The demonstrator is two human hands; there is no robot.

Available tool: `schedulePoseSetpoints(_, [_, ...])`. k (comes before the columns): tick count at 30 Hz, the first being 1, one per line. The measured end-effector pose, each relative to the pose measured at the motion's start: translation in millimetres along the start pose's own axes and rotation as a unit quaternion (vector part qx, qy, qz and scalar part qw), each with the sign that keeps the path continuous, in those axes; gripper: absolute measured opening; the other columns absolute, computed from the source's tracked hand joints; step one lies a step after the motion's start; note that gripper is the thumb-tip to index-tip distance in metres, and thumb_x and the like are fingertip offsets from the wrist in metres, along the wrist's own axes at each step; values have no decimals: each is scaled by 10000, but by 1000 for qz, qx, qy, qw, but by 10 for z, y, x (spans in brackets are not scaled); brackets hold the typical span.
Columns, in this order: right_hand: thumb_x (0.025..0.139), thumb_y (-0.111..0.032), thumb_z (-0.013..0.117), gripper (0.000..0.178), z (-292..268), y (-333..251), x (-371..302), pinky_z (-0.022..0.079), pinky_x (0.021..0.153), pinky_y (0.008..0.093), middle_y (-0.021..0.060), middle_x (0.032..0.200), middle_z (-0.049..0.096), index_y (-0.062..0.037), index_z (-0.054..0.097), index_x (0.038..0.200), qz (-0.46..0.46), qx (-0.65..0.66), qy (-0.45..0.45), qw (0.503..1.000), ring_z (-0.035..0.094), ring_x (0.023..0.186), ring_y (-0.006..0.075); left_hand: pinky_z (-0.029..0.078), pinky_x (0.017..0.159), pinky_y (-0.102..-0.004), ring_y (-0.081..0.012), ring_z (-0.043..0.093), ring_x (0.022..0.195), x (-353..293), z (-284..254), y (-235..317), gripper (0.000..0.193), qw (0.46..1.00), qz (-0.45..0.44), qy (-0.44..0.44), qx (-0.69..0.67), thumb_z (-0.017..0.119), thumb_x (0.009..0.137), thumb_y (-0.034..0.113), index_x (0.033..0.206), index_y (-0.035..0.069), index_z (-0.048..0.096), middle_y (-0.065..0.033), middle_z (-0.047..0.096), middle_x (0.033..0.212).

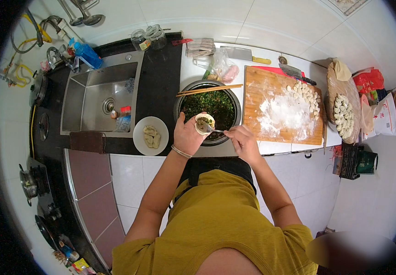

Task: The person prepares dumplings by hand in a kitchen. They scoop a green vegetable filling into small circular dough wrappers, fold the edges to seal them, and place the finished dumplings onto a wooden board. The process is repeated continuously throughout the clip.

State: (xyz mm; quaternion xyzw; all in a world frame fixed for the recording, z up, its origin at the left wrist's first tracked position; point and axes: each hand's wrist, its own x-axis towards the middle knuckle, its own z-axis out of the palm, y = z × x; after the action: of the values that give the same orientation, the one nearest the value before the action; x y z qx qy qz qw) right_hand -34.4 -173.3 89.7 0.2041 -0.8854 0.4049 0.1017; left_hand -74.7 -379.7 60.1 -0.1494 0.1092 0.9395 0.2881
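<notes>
On my left hand (pixel 187 136) rests a round dumpling wrapper (pixel 201 118) with green filling at its middle; my fingers cup it from below. My right hand (pixel 244 140) pinches the handle of a small metal spoon (pixel 213 130), whose bowl end touches the filling. Both hands are over the near part of a large dark pot (pixel 237 101) of chopped green filling (pixel 215 99). A pair of wooden chopsticks (pixel 209 90) lies across the pot's far rim. To the left, a white bowl (pixel 137 140) contains several shaped dumplings (pixel 151 136).
At right, a floured wooden board (pixel 253 114) bears small dough pieces (pixel 304 95); beyond it sits a round tray (pixel 332 103) of finished dumplings (pixel 343 117). A cleaver (pixel 237 53) and a second knife (pixel 294 73) lie at the back. The sink (pixel 85 89) is left.
</notes>
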Motion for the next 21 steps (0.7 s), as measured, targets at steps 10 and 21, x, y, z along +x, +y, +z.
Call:
schedulePoseSetpoints(10, [720,107,617,222,-48,32,1,439,698,314,103,811,585,-11,648,904,110,106,-1,988,549,761,252,213,1079,-441,-311,347,1269,17,-17,-18,774,998,-6,-60,-34,231,920,571,1337,-78,299,-201,388,1344])
schedulePoseSetpoints(21, [761,79,623,186,-90,69,-23,439,724,289,99,821,593,-15,649,919,159,183,31,970,562,779,222,187,1094,-461,-336,309,1298,16,53,4,801,998,-3,-53,-45,229,919,578,1346,-99,256,-229,337,1381])
